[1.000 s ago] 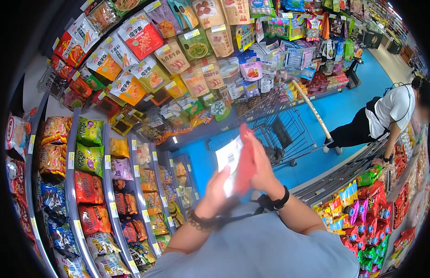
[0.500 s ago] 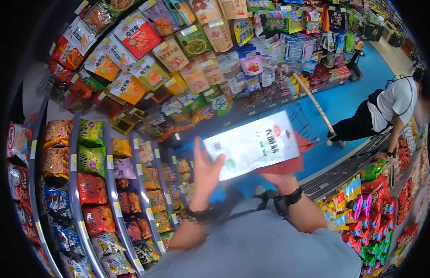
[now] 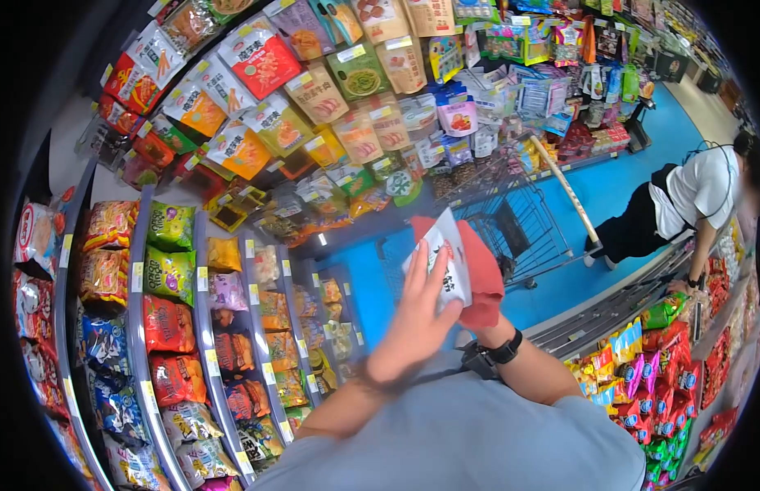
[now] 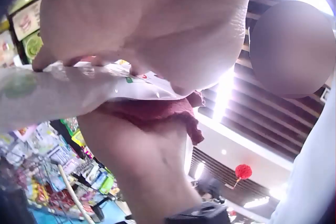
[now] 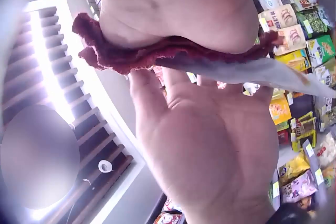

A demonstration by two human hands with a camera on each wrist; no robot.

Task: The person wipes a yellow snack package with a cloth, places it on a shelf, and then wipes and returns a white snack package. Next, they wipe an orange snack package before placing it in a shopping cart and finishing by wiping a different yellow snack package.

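A white packet (image 3: pixel 453 270) with dark print stands tilted between the two hands, a red cloth (image 3: pixel 482 282) against its right side. The left hand (image 3: pixel 417 315) lies against the packet with its fingers stretched along it; its palm (image 5: pixel 205 145) shows below the packet in the right wrist view. On the other side the right hand (image 3: pixel 496 334) supports the cloth, its fingers hidden. In the left wrist view the cloth (image 4: pixel 157 112) lies between the packet (image 4: pixel 58 95) and the right palm.
Snack shelves (image 3: pixel 139 327) rise at the left, hanging packets (image 3: pixel 261 61) ahead. A wire cart (image 3: pixel 519 225) stands beyond the hands. A person in a white shirt (image 3: pixel 707 184) leans at the right over a rack with colourful bags (image 3: pixel 662 385).
The packet has turned from lying broad and flat to a steep tilt. The left hand has moved from its left end onto its face, and the cloth shows more.
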